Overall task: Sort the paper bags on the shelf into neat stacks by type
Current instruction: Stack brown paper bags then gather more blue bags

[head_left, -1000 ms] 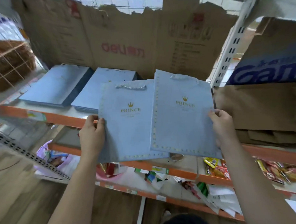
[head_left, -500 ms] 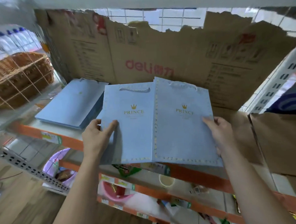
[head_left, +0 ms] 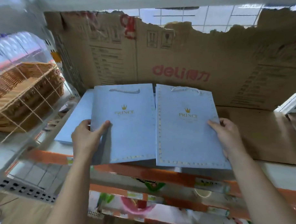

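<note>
Two flat light-blue paper bags with a gold crown and "PRINCE" print lie side by side over the shelf front. My left hand (head_left: 87, 137) grips the left blue bag (head_left: 127, 129) at its left edge, thumb on top. My right hand (head_left: 227, 136) grips the right blue bag (head_left: 186, 135) at its right edge. Both bags have white rope handles at the far end. A stack of plain blue bags (head_left: 75, 121) lies beneath and left of the left bag, partly hidden. Brown paper bags (head_left: 265, 134) lie flat to the right.
The white shelf has an orange front rail (head_left: 49, 156). A torn "deli" cardboard sheet (head_left: 179, 60) stands along the back. A wicker basket (head_left: 24, 92) sits behind a wire grid on the left. Lower shelves (head_left: 147, 204) hold colourful goods.
Both bags have moved forward and down onto the shelf, and now lie next to each other instead of overlapping. My head has come closer and turned left.
</note>
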A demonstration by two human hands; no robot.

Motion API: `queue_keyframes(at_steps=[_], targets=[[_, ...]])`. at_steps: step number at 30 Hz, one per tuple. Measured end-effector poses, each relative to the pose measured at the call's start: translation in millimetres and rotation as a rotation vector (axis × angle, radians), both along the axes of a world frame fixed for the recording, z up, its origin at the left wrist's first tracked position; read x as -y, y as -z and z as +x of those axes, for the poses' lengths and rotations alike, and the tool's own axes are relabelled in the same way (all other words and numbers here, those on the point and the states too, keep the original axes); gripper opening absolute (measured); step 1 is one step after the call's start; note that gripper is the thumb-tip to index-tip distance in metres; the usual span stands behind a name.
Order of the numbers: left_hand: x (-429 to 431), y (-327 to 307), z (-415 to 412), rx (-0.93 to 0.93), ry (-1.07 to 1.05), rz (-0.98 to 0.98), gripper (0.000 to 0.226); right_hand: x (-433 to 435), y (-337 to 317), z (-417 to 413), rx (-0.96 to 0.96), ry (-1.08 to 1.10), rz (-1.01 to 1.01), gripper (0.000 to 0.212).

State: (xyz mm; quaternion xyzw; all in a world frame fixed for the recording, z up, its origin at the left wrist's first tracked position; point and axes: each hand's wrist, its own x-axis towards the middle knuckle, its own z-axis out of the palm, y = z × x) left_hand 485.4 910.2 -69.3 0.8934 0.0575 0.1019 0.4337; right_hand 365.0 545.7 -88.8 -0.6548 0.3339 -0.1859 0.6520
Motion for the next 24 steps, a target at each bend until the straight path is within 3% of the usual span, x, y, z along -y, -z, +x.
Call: queue_keyframes(at_steps=[3,10,16,24], targets=[[-42,0,36,-0.008,0.045,0.038,0.063,-33,-1,12,0.003,0.053,-0.049,0.014],[-97,-1,109,-0.077,0.135,0.128,0.060,-88,-6,29,0.029,0.151,-0.071,0.006],[-105,10,135,-0.062,0.134,0.337,0.063,-105,-4,28,0.019,0.214,-0.068,0.019],[-100,26,143,0.035,0.168,0.361,0.073,-107,-1,32,0.014,0.238,-0.092,0.019]])
